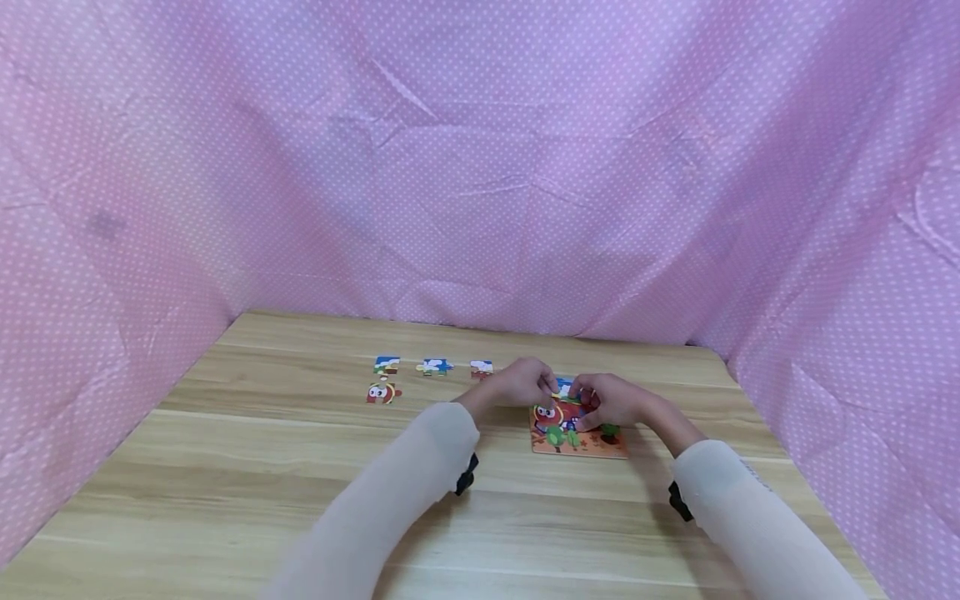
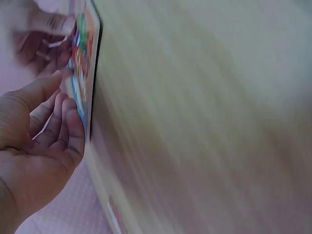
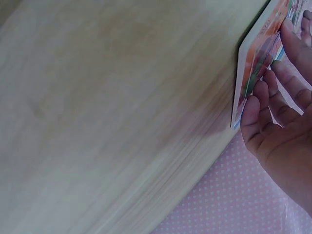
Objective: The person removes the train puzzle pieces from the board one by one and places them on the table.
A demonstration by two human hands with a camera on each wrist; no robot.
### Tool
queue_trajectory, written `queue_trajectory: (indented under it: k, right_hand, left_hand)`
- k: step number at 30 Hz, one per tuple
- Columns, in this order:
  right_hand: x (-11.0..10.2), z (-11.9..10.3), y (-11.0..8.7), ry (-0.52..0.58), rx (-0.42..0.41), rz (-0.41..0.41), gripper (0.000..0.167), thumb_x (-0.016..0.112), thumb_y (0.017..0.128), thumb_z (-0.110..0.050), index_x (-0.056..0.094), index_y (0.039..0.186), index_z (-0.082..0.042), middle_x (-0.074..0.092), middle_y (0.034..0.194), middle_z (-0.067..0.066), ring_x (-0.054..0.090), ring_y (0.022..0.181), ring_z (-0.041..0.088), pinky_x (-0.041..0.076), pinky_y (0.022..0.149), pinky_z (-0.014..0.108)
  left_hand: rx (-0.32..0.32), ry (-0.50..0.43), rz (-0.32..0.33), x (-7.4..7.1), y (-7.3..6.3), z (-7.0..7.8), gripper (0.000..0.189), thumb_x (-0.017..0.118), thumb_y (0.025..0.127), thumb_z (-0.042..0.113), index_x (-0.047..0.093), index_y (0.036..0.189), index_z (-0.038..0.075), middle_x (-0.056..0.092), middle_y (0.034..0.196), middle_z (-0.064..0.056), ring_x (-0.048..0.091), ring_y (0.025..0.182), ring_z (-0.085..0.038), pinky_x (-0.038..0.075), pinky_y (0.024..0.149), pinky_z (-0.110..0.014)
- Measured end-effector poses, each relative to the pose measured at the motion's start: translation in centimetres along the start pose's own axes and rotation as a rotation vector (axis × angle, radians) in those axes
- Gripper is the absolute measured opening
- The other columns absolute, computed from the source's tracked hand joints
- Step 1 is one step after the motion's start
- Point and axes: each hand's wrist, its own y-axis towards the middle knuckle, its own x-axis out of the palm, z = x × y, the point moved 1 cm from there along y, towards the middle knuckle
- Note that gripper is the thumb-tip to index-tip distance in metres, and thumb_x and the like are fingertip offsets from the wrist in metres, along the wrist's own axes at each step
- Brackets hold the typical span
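Note:
A jigsaw puzzle board (image 1: 581, 446) lies on the right part of the table, with a red cartoon figure, green plants and an orange lower part. My left hand (image 1: 525, 382) is at its upper left, fingers bent and thumb tip near the picture; I cannot tell whether it pinches a piece. From the right, my right hand (image 1: 615, 400) reaches over the board, thumb and loosely bent fingertips touching the picture. A blue-and-white piece of picture (image 1: 566, 387) shows between the two hands. The right hand covers much of the picture's upper right.
Several loose puzzle pieces lie left of the board: a blue-and-green corner piece (image 1: 386, 365), a blue one (image 1: 435, 367), a white-and-red one (image 1: 482, 368) beside the left wrist, and a red face piece (image 1: 382, 393). A pink dotted cloth (image 1: 480, 208) encloses the wooden table (image 1: 262, 467).

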Motion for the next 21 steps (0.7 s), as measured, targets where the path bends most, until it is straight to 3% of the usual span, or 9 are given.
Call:
queue_trajectory:
  k: [8, 21]
  right_hand:
    - [0.0, 0.1, 0.1, -0.006, -0.021, 0.01, 0.041, 0.084, 0.087, -0.019, 0.062, 0.119, -0.006, 0.063, 0.097, 0.005, 0.057, 0.088, 0.021, 0.049, 0.079, 0.038]
    - [-0.3, 0.6, -1.1, -0.097, -0.072, 0.063, 0.043, 0.087, 0.084, -0.022, 0.068, 0.118, -0.004, 0.064, 0.102, 0.003, 0.057, 0.094, 0.021, 0.05, 0.082, 0.041]
  left_hand:
    - [-0.007, 0.134, 0.014, 2.0, 1.0, 0.3, 0.024, 0.088, 0.083, 0.016, 0.073, 0.1, 0.008, 0.064, 0.086, 0.004, 0.056, 0.08, -0.008, 0.048, 0.074, -0.019]
    - [-0.069, 0.091, 0.021, 2.2, 0.6, 0.6, 0.02, 0.086, 0.085, 0.017, 0.071, 0.096, 0.01, 0.058, 0.08, 0.002, 0.05, 0.072, -0.01, 0.042, 0.066, -0.021]
